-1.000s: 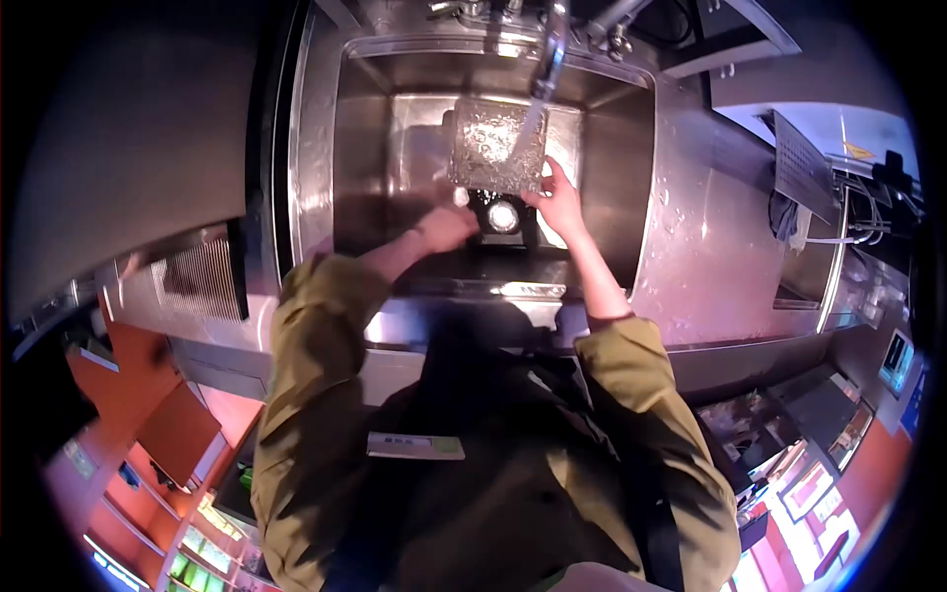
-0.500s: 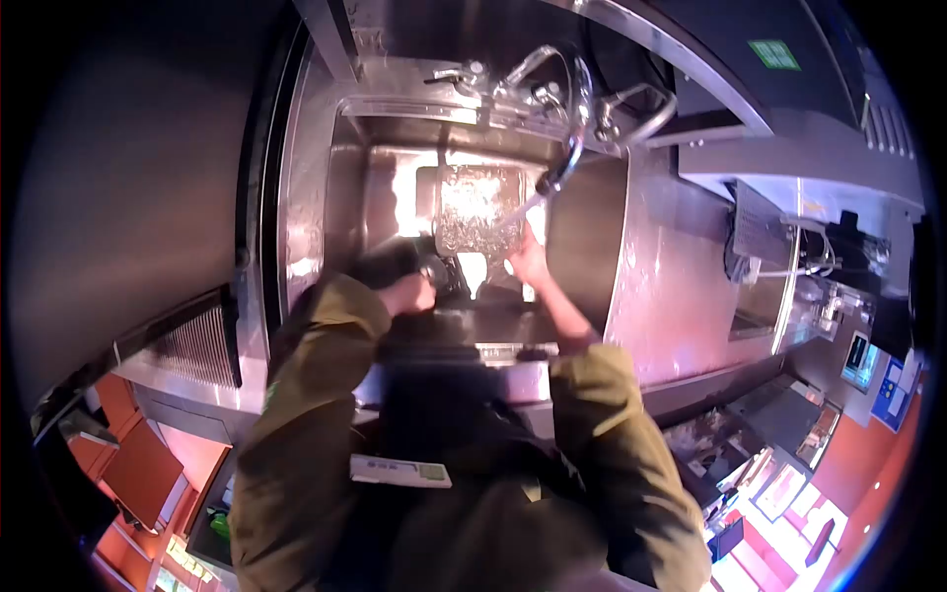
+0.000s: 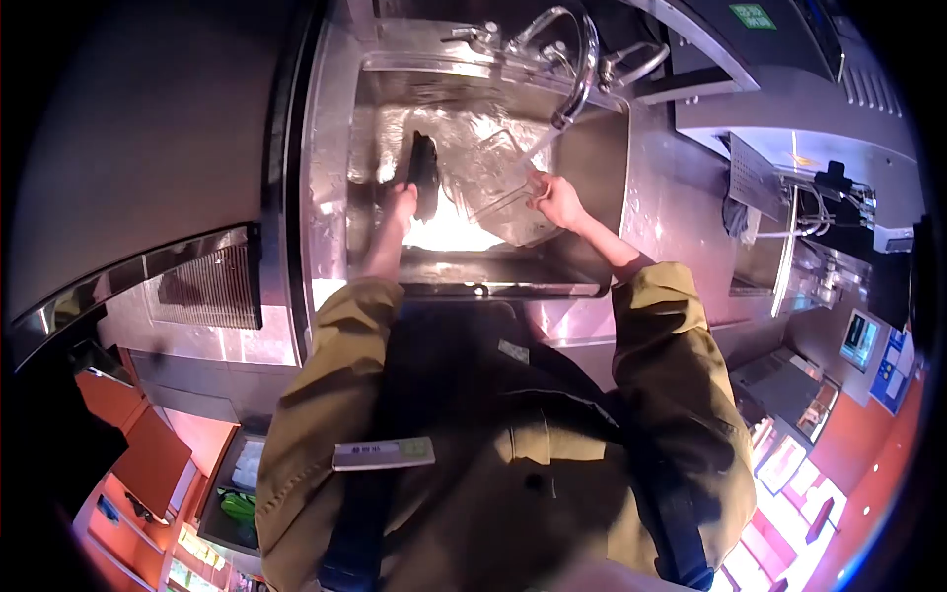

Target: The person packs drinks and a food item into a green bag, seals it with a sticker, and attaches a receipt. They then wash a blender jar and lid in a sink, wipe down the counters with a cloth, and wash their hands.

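Over the sink (image 3: 618,207), my right hand (image 3: 558,202) grips the rim of a clear plastic container (image 3: 508,163), which is tilted in the basin. Water runs from the curved faucet (image 3: 589,74) down onto it. My left hand (image 3: 399,209) is closed on the lower end of a long black object (image 3: 423,173), held upright on the basin's left side. It could be a scrubber or a dark tray; its kind cannot be made out. The two things are apart from each other. Strong glare on the wet basin hides part of the container's outline.
Tap handles (image 3: 483,35) and a second spout (image 3: 646,64) line the back of the sink. Wet steel counter (image 3: 676,227) runs to the right, with a perforated metal panel (image 3: 758,183) beyond. A ribbed grille (image 3: 209,286) lies at the left.
The clear container has gone from lying flat under the water to tilted, toward the right. My left hand has lifted the black object upright from the basin's near left. The head view has shifted.
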### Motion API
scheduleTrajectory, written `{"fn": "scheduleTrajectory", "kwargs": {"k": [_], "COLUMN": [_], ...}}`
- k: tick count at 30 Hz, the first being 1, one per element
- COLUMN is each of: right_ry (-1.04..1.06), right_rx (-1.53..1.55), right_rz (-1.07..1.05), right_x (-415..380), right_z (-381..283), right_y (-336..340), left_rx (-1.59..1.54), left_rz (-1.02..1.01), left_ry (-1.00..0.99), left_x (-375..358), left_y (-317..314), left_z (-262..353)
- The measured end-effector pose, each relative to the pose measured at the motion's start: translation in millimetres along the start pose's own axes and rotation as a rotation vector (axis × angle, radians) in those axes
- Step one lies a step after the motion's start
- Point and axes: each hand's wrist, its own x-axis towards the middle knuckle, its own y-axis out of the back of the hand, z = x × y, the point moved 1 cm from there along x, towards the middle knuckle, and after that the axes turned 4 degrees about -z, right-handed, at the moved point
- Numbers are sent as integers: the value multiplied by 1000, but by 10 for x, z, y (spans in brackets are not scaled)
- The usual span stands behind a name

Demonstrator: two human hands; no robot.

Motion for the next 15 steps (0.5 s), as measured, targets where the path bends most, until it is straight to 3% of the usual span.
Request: {"fn": "scheduleTrajectory", "kwargs": {"k": [2, 4, 7, 10, 11, 15], "right_ry": [-79, -64, -105, -10, 36, -22], "right_rx": [-49, -131, -188, -278, -276, -256], "right_rz": [-147, -141, -136, -147, -125, 106], "right_x": [-173, -287, -374, -497, -521, -399], "right_z": [-280, -401, -532, -621, -607, -629], "right_y": [223, 319, 333, 348, 374, 340], "left_rx": [-199, -225, -302, -491, -531, -177], "left_rz": [-42, -12, -236, -175, -44, -222], "left_ry": [192, 248, 228, 278, 262, 185], "left_x": [-108, -15, 67, 9, -43, -132], "left_y": [-122, -191, -119, -157, -256, -186], "left_z": [158, 86, -33, 69, 155, 421]}}
